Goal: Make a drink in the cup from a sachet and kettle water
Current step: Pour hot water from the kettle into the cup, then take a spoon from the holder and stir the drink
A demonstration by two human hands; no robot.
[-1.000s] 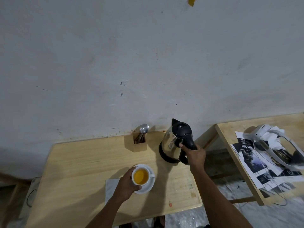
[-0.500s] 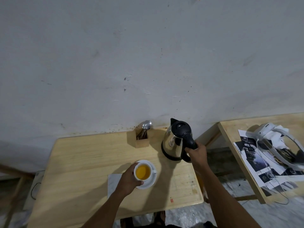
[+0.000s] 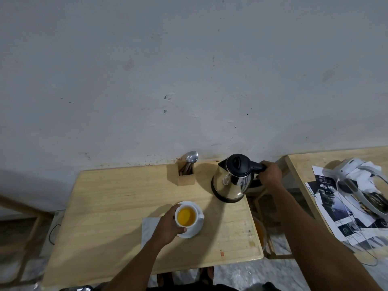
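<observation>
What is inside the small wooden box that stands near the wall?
From the wooden box a metal spoon sticks up, bowl end on top, beside some thin brown sticks or handles. Its walls hide their lower parts and the bottom, so anything else inside cannot be seen.

On the wooden surface [image 3: 117, 198], the left hand [image 3: 168, 226] wraps the white cup [image 3: 186, 217] of orange drink, which sits on a saucer [image 3: 194, 232]. The right hand [image 3: 269, 175] closes around the black handle of the steel kettle [image 3: 233, 181], standing upright near the wall beside a wooden holder [image 3: 185, 177] with a spoon [image 3: 192, 157].
</observation>
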